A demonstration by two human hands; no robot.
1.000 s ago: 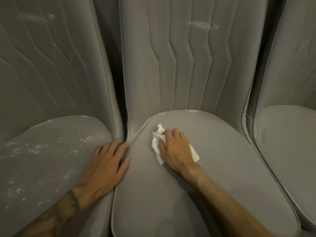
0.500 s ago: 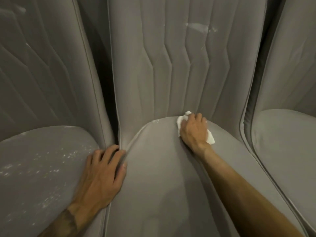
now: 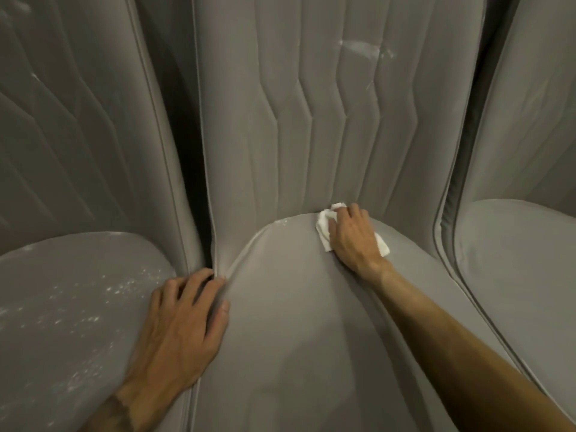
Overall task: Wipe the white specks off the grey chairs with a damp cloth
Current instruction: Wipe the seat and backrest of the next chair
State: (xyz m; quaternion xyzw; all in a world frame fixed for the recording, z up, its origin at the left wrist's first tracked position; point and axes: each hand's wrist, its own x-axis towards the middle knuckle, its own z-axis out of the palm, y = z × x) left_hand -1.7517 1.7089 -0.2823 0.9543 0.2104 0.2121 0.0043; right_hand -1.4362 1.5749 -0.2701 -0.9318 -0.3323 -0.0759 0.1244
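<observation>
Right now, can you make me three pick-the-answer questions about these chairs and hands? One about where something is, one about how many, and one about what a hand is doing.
1. Where is the white cloth?
A) on the floor
B) at the back of the middle seat, against the backrest
C) on a table

2. How many grey chair seats show?
A) one
B) three
C) five

3. What is the left hand doing?
A) resting open on the chairs
B) squeezing a bottle
C) making a fist in the air

Answers:
1 B: the right hand holds it pressed there.
2 B: there is the speckled left seat, the middle one and the right seat.
3 A: it lies spread where the left and middle seats meet.
</observation>
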